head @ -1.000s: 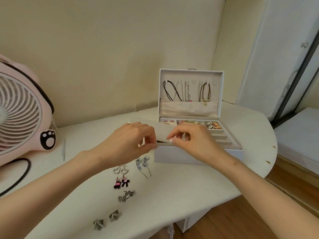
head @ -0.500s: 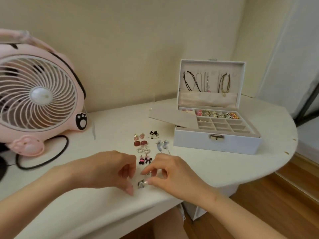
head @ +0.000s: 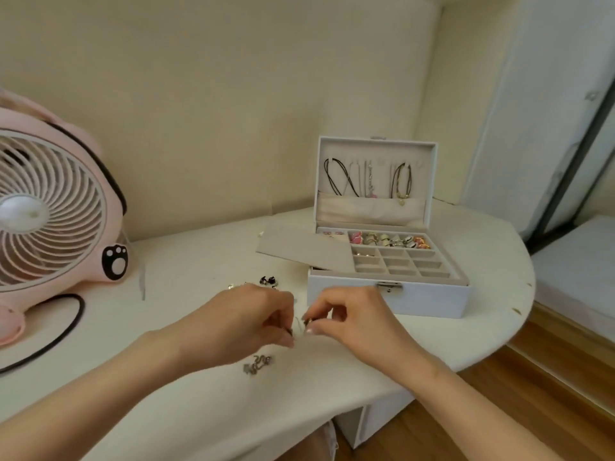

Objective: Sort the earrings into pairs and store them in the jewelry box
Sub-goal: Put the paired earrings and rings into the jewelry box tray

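The left hand (head: 239, 322) and right hand (head: 352, 322) each pinch a small earring (head: 307, 321); hold tight, check they match; put both in one empty jewelry box (head: 432, 301) slot.

jewelry box (head: 432, 301): white, lid open | silver earrings (head: 258, 364): together on table (head: 166, 394)

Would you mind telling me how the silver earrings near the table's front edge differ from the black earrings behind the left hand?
The silver earrings are pale and metallic; the black earrings are dark. The silver earrings lie on the near side of the left hand, the black earrings beyond it, closer to the jewelry box. Both lie on the white table, outside the box, and neither pair is held.
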Action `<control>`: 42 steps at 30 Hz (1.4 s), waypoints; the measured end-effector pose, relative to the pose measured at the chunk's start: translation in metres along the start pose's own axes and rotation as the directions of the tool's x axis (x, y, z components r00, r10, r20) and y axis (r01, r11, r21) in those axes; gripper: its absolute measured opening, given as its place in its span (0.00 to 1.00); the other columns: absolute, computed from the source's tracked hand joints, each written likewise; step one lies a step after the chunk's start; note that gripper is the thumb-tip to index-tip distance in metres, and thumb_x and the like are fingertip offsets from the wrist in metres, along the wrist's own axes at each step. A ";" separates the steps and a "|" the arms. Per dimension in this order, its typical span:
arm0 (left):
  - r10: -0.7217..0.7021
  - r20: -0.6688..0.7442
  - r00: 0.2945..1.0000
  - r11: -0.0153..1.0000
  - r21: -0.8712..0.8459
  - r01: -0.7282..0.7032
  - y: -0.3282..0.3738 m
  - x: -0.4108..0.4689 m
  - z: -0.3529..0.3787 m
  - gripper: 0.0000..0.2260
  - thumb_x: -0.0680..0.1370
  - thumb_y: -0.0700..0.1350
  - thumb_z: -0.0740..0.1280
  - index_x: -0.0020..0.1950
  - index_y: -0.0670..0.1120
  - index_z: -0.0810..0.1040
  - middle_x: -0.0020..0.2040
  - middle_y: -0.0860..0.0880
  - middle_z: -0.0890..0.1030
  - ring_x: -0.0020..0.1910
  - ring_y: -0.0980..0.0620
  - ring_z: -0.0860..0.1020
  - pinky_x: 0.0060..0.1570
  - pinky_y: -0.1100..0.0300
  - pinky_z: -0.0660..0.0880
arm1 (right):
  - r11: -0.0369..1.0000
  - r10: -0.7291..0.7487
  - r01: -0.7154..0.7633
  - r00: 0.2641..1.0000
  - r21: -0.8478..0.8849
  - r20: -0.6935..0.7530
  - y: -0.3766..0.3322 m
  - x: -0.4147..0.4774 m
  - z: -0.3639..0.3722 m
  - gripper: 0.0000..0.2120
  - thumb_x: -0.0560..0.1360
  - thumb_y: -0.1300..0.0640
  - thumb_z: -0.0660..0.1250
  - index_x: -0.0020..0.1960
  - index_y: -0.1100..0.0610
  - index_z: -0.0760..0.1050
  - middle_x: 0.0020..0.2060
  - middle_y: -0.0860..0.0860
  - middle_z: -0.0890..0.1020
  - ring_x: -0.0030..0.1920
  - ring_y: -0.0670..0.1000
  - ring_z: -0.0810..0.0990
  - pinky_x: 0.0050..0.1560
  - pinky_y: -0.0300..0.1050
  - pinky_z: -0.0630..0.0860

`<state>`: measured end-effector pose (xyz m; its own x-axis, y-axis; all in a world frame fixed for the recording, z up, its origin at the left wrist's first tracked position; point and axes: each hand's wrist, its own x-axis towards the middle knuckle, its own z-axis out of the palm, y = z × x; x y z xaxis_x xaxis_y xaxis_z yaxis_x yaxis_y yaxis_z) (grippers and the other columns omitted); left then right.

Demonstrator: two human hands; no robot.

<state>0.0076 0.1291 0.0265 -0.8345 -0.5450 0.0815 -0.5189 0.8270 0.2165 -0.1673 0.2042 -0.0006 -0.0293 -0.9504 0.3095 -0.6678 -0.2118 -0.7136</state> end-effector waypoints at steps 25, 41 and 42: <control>-0.006 -0.155 0.988 0.999 -0.039 0.000 0.046 0.224 0.022 0.08 0.75 0.46 0.68 0.51 0.45 0.82 0.50 0.44 0.82 0.51 0.46 0.78 0.52 0.54 0.75 | 0.870 0.371 -0.443 0.877 -0.217 -0.305 0.104 0.081 -0.117 0.06 0.66 0.61 0.77 0.40 0.53 0.83 0.35 0.44 0.80 0.44 0.47 0.79 0.51 0.43 0.76; -0.024 -0.214 0.976 0.997 0.060 0.038 0.046 0.235 0.032 0.07 0.75 0.47 0.68 0.47 0.44 0.80 0.49 0.45 0.81 0.51 0.45 0.78 0.46 0.55 0.72 | 0.818 0.292 -0.413 0.898 -0.400 -0.329 0.109 0.081 -0.112 0.02 0.69 0.57 0.73 0.39 0.51 0.81 0.42 0.46 0.82 0.47 0.48 0.78 0.46 0.44 0.75; -0.025 -0.206 0.978 0.998 0.043 0.035 0.045 0.235 0.032 0.07 0.75 0.47 0.68 0.47 0.44 0.80 0.49 0.45 0.81 0.51 0.46 0.77 0.45 0.55 0.71 | 0.819 0.289 -0.407 0.902 -0.405 -0.321 0.109 0.080 -0.112 0.02 0.69 0.57 0.73 0.39 0.51 0.82 0.42 0.46 0.82 0.47 0.48 0.78 0.46 0.44 0.75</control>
<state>-0.2175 0.0431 0.0242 -0.7648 -0.5826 0.2749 -0.5552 0.8126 0.1775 -0.3257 0.1305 0.0171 -0.4584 -0.8453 0.2745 -0.8360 0.3053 -0.4560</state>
